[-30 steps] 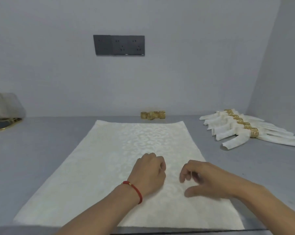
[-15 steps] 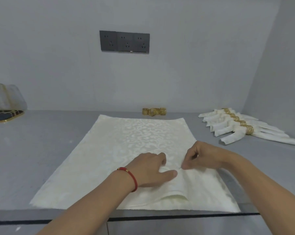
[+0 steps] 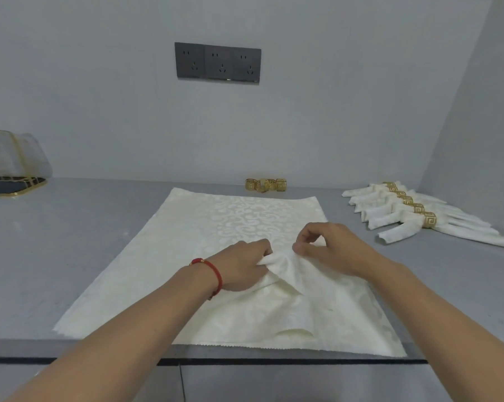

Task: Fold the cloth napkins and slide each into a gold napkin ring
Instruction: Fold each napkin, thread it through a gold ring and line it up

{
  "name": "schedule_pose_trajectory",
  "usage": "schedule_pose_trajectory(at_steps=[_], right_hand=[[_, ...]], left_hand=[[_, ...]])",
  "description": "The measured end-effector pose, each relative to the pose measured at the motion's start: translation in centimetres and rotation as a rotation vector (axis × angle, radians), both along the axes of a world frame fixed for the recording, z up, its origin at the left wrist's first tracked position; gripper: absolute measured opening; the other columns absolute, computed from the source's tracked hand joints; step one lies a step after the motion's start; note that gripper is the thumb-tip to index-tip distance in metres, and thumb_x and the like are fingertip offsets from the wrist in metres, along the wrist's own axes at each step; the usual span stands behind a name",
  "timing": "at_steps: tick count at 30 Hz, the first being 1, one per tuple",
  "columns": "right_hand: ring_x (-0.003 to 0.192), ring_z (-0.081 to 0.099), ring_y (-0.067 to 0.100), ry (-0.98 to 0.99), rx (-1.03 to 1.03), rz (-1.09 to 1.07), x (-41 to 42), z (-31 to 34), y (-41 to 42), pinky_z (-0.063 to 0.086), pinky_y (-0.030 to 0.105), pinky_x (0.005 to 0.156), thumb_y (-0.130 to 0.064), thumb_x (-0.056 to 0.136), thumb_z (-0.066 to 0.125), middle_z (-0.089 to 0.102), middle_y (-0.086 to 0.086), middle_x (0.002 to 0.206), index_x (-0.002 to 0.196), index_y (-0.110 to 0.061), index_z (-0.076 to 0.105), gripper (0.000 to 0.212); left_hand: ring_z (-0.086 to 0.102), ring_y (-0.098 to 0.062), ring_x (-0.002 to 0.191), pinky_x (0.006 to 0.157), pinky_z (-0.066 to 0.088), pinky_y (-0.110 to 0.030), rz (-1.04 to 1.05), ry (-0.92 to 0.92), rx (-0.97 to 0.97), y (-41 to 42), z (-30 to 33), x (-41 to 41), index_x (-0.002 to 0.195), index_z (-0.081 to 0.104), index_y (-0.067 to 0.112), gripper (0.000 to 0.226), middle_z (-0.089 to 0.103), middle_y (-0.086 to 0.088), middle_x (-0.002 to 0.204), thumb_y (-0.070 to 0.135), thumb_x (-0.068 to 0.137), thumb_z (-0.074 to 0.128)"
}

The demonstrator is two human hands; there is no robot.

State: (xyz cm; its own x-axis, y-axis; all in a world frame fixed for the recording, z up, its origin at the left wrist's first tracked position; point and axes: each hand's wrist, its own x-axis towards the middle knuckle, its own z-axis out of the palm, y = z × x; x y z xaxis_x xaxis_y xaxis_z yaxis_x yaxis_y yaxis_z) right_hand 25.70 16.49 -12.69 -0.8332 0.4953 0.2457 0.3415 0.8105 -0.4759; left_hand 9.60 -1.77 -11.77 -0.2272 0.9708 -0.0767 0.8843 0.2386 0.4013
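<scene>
A cream patterned cloth napkin (image 3: 187, 256) lies spread on the grey counter (image 3: 70, 242). Near its middle the fabric is gathered into a raised peak. My left hand (image 3: 242, 265), with a red bracelet at the wrist, pinches the left side of that peak. My right hand (image 3: 329, 250) pinches its right side with fingertips and thumb. A few loose gold napkin rings (image 3: 265, 184) sit at the back by the wall. At the right lies a row of several rolled napkins (image 3: 390, 219), each in a gold ring.
A folded sheer cloth with gold trim on a dark tray (image 3: 12, 169) stands at the far left. A dark socket panel (image 3: 217, 62) is on the wall. The counter's front edge (image 3: 245, 361) runs just below the napkin.
Both hands came together on the napkin's middle and pinched it up; the flat cloth now rises in a peak between them, with folds running toward the front edge.
</scene>
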Motion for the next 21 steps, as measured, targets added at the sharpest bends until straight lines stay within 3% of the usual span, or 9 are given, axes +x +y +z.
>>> schedule_pose_trajectory(at_steps=[3,5,7,9,11,13,16,18,21], right_hand=[[0.121,0.05,-0.006,-0.139,-0.123,0.025,2.2,0.1,1.1,0.037,0.001,0.089,-0.051,0.081,0.082,0.054,-0.025,0.132,0.136,-0.043,0.055,0.062],[0.124,0.047,-0.006,-0.176,-0.169,0.023,3.0,-0.3,2.1,0.035,0.0,0.085,-0.047,0.078,0.087,0.048,-0.026,0.137,0.146,-0.045,0.046,0.079],[0.11,0.055,-0.009,-0.165,-0.106,0.007,2.8,-1.0,2.9,0.038,0.006,0.083,-0.038,0.08,0.087,0.053,-0.033,0.127,0.134,-0.047,0.054,0.063],[0.095,0.063,-0.006,-0.049,-0.057,-0.014,2.0,-2.1,3.8,0.041,0.013,0.076,-0.014,0.089,0.078,0.07,-0.025,0.106,0.103,-0.039,0.069,0.03],[0.087,0.069,0.009,0.061,-0.011,-0.063,1.4,-2.8,4.4,0.046,0.021,0.07,0.003,0.087,0.063,0.075,-0.009,0.088,0.083,-0.028,0.071,0.032],[0.084,0.069,0.011,0.096,0.028,-0.1,1.3,-2.5,4.3,0.047,0.024,0.069,0.008,0.082,0.055,0.074,-0.007,0.088,0.084,-0.028,0.07,0.039],[0.077,0.065,0.01,-0.007,0.137,-0.102,2.7,-1.6,4.4,0.044,0.022,0.062,0.008,0.085,0.054,0.073,-0.006,0.086,0.088,-0.031,0.066,0.04],[0.073,0.061,0.014,-0.152,0.24,-0.128,4.7,-1.1,4.1,0.045,0.027,0.061,-0.001,0.09,0.059,0.069,-0.004,0.084,0.092,-0.043,0.057,0.042],[0.072,0.058,0.007,-0.239,0.283,-0.14,7.8,-0.3,1.7,0.043,0.02,0.059,-0.01,0.089,0.066,0.066,-0.007,0.079,0.098,-0.039,0.06,0.031]], left_hand=[[0.047,-0.015,0.07,0.061,0.034,-0.028,0.036,-0.132,0.134,-0.1,0.1,-0.5,0.095,0.054,0.015,0.015,0.053,0.003,0.082,0.019,0.101,0.041],[0.046,-0.013,0.067,0.061,0.034,-0.027,0.069,-0.264,0.195,-0.4,0.1,-0.6,0.079,0.05,0.021,0.025,0.051,0.007,0.077,0.021,0.102,0.041],[0.045,-0.01,0.066,0.062,0.035,-0.026,0.096,-0.357,0.244,-0.5,0.4,-0.8,0.075,0.047,0.028,0.03,0.05,0.011,0.076,0.027,0.104,0.041],[0.05,-0.012,0.074,0.065,0.038,-0.027,0.046,-0.252,0.227,-0.8,0.4,-1.0,0.079,0.047,0.029,0.025,0.052,0.011,0.081,0.028,0.103,0.043],[0.056,-0.018,0.091,0.075,0.043,-0.03,0.012,-0.057,0.106,-1.4,0.3,-0.7,0.097,0.052,0.031,0.003,0.058,0.007,0.099,0.03,0.099,0.05],[0.055,-0.025,0.1,0.079,0.043,-0.033,0.035,0.183,-0.032,-2.2,-0.3,0.1,0.122,0.048,0.032,0.027,0.056,0.0,0.112,0.03,0.096,0.054],[0.054,-0.032,0.102,0.075,0.035,-0.033,0.107,0.489,-0.049,-2.8,-1.0,1.5,0.131,0.04,0.024,0.041,0.052,-0.009,0.114,0.008,0.094,0.045],[0.055,-0.033,0.1,0.072,0.032,-0.034,0.125,0.553,0.002,-2.6,-1.4,1.8,0.13,0.041,0.018,0.044,0.053,-0.01,0.111,-0.001,0.091,0.042],[0.057,-0.032,0.096,0.068,0.03,-0.035,0.128,0.597,0.055,-2.8,-1.2,2.0,0.125,0.045,0.018,0.043,0.055,-0.008,0.107,-0.003,0.087,0.045]])
